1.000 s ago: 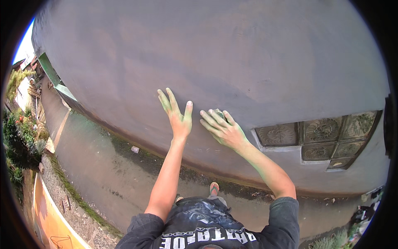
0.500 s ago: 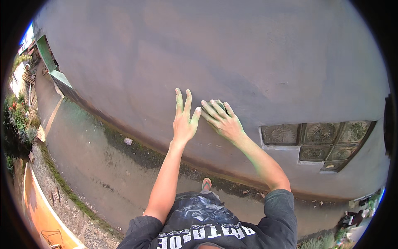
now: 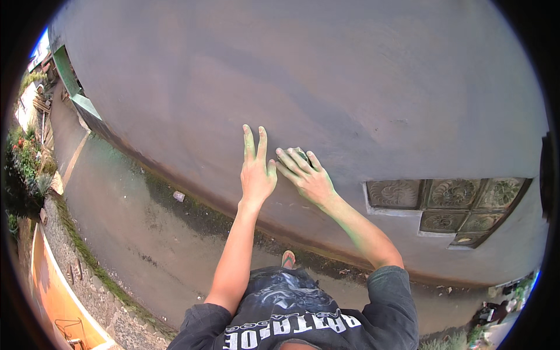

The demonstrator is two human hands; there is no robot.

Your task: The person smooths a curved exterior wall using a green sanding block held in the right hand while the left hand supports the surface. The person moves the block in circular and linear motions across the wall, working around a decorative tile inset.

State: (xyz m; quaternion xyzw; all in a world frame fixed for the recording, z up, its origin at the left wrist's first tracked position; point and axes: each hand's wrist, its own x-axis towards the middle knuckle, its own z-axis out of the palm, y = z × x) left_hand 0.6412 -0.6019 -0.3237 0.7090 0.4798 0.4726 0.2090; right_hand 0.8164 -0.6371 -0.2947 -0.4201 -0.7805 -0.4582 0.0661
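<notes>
A grey plastered wall (image 3: 350,76) fills most of the view before me. My left hand (image 3: 256,169) is open against it, two fingers stretched upward and the thumb held apart, with nothing in it. Just to its right, my right hand (image 3: 306,175) presses a small dark greenish pad (image 3: 303,155) flat to the wall. Its fingers lie over the pad and hide much of it, so the exact kind cannot be made out. Greenish light tints both hands and the right forearm.
Patterned glass blocks (image 3: 449,201) sit in a stepped opening at right. Below runs a concrete path (image 3: 157,233), where my sandalled foot (image 3: 288,259) shows and a pale lump (image 3: 178,196) lies by the wall base. Plants (image 3: 29,160) and an orange panel (image 3: 64,291) are at left.
My right hand, with the pad under it, has slid slightly left and down along the wall. My left hand has shifted a little left, with its thumb drawn in closer.
</notes>
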